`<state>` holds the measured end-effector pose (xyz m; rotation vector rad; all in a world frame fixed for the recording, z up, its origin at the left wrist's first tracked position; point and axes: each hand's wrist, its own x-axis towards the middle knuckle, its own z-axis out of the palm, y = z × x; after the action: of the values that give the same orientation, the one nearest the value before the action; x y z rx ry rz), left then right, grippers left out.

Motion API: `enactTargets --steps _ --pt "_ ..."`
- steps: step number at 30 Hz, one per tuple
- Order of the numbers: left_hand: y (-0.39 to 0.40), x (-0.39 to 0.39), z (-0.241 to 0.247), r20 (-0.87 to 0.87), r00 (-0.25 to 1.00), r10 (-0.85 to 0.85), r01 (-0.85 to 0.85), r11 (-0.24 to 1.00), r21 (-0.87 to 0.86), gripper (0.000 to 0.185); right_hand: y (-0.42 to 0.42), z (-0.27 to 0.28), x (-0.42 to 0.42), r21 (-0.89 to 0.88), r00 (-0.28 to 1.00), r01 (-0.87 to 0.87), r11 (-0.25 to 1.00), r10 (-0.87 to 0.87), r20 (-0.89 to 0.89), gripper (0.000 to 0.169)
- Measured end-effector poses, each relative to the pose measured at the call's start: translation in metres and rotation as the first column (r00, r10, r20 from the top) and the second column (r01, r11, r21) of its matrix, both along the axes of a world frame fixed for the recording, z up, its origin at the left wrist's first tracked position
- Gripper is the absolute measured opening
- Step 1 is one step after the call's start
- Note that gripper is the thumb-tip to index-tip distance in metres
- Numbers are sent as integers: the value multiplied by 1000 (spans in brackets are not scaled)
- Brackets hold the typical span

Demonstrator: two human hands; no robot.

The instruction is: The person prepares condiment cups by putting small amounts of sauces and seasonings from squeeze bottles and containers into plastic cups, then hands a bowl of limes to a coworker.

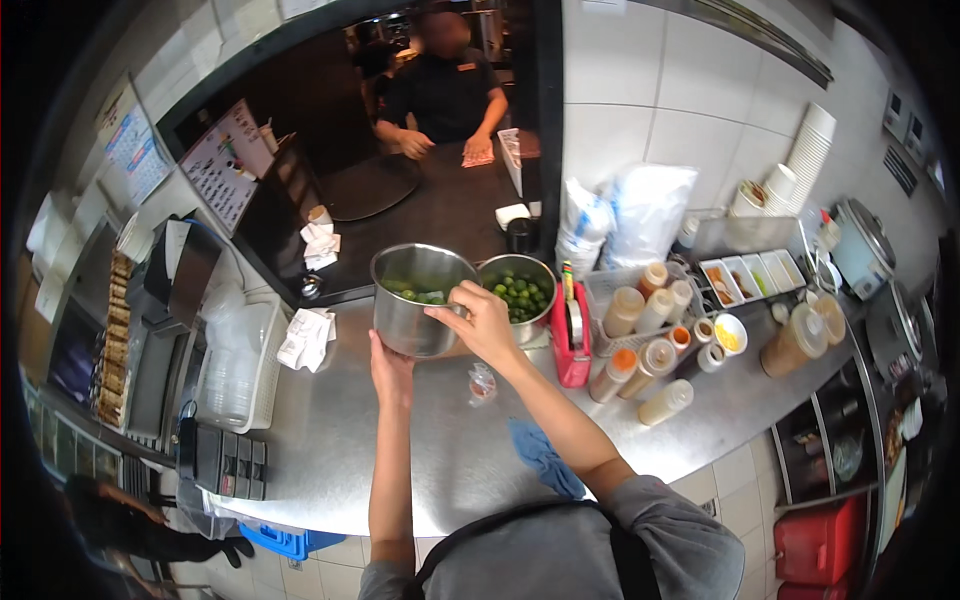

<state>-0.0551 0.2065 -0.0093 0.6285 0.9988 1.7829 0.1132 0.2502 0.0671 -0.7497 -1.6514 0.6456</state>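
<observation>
A stainless steel pot is held up in front of me, tilted slightly so that small green citrus fruits show inside. My left hand supports it from below at the left of its base. With its fingers, my right hand grips the pot at its right side, around the rim or handle. Just behind that hand stands a second steel pot, filled with more green citrus fruits. Below the hands, a small clear plastic bag with reddish contents lies on the steel counter.
To the right are a red tape dispenser, several squeeze bottles and a condiment tray. A blue cloth lies near the front edge. At left stand a white basket and paper slips. Across the pass-through stands a person.
</observation>
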Motion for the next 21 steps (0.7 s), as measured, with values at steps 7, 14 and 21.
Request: enactTargets --steps 7,14,21 --pt "-76 34 -5 -1 952 -306 304 946 -109 50 43 -91 13 -407 941 48 912 -178 -289 37" --pt "-143 41 -27 19 913 -407 402 892 -207 40 46 -101 20 -615 628 -407 676 -282 -725 33" --pt "-178 45 -32 125 941 -313 333 923 -193 33 77 -139 31 -450 223 -721 526 -439 -870 58"
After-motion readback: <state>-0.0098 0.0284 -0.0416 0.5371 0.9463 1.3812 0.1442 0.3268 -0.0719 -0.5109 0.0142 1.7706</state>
